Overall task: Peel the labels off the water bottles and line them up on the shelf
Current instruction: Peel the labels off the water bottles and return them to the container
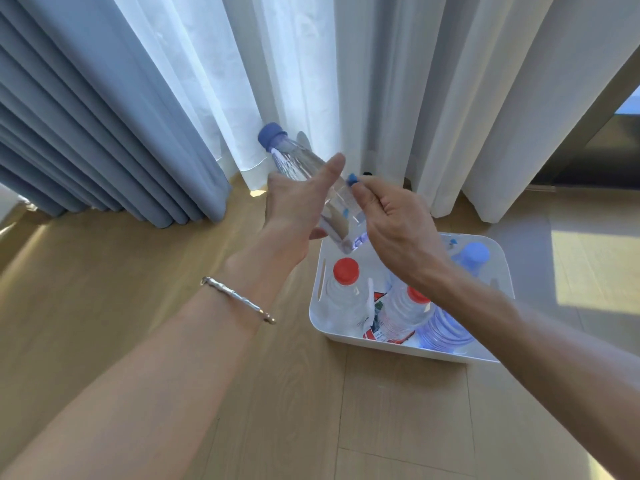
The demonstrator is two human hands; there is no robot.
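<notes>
My left hand (296,206) grips a clear water bottle (301,161) with a blue cap, tilted so the cap points up and left. My right hand (391,220) pinches a small blue scrap of label (352,178) at the bottle's side. A further blue fleck clings to the bottle lower down. Below my hands stands a white bin (320,306) on the floor. It holds two red-capped bottles (344,292), a blue-capped bottle (472,258) and a loose red and white label (375,317). No shelf is in view.
White sheer curtains (381,81) and grey-blue drapes (86,116) hang just behind the bottle. The floor is light wood (242,393). A dark door frame (595,140) stands at the far right, with a sunlit patch on the floor below it.
</notes>
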